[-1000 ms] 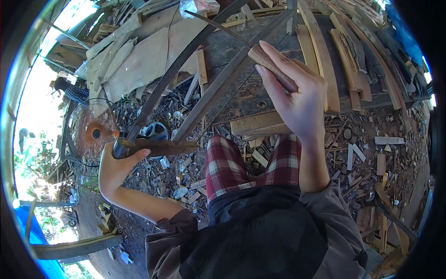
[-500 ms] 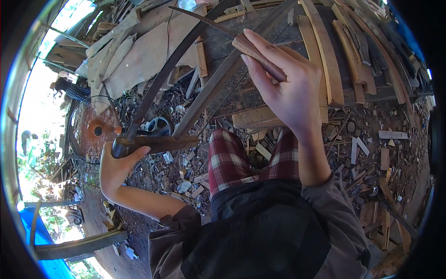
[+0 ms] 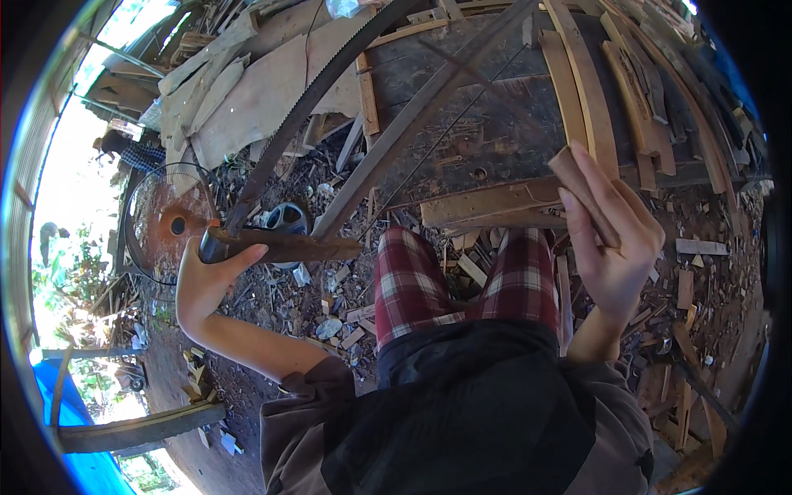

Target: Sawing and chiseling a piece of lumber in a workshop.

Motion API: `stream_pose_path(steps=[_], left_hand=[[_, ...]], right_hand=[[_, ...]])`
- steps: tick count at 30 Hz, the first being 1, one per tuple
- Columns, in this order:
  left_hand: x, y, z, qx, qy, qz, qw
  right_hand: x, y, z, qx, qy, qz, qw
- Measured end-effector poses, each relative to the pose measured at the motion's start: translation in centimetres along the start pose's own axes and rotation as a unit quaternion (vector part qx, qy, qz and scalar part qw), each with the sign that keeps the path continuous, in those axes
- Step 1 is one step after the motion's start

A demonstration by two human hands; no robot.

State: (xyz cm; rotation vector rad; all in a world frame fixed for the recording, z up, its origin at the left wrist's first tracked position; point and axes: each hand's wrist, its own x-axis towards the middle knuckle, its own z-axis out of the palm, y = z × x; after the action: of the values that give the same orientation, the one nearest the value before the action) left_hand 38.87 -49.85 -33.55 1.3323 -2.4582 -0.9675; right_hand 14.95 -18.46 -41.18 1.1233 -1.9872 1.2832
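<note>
We see our left hand (image 3: 206,285) wrapped around the dark wooden end piece (image 3: 280,246) of a bow saw, thumb on top and fingers curled beneath, so the grip is closed tight on it. From that piece the toothed saw blade (image 3: 318,82) runs up and to the right toward the top edge of the workbench, with the saw's long wooden bar (image 3: 412,124) slanting beside it and a thin cord (image 3: 450,136) crossing over the bench top. Our right hand (image 3: 615,247) is raised at the bench's near right edge, fingers folded over a short flat wooden stick (image 3: 582,194) and pressing it against the palm. Several curved wooden strips (image 3: 577,74) lie on the dark workbench (image 3: 495,107) behind it, and a pale plank (image 3: 487,202) runs along the bench's near edge. Below, our legs in red plaid trousers (image 3: 412,285) stand over ground littered with wood offcuts (image 3: 701,247). A round rusty fan (image 3: 169,227) sits on the ground just left of our left hand, and broad pale boards (image 3: 256,91) lean beyond the bench's left edge.
</note>
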Motion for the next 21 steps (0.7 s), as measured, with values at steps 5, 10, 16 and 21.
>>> stream_pose_path(steps=[5,10,16,21], left_hand=[[-0.2,0.1,0.3,-0.006,-0.026,0.008,1.0],[-0.6,-0.5,0.9,-0.01,0.027,0.035,0.999],[-1.3,0.5,1.0,-0.019,0.02,0.014,1.0],[-1.7,0.5,1.3,-0.006,0.034,0.016,0.999]], right_hand=[[3.4,-1.0,2.1,0.028,0.014,-0.047,0.998],[5.9,0.1,7.5,0.061,0.049,-0.068,0.995],[6.2,-0.4,7.6,0.057,0.018,-0.046,0.997],[6.4,-0.3,8.0,0.06,0.023,-0.046,0.997]])
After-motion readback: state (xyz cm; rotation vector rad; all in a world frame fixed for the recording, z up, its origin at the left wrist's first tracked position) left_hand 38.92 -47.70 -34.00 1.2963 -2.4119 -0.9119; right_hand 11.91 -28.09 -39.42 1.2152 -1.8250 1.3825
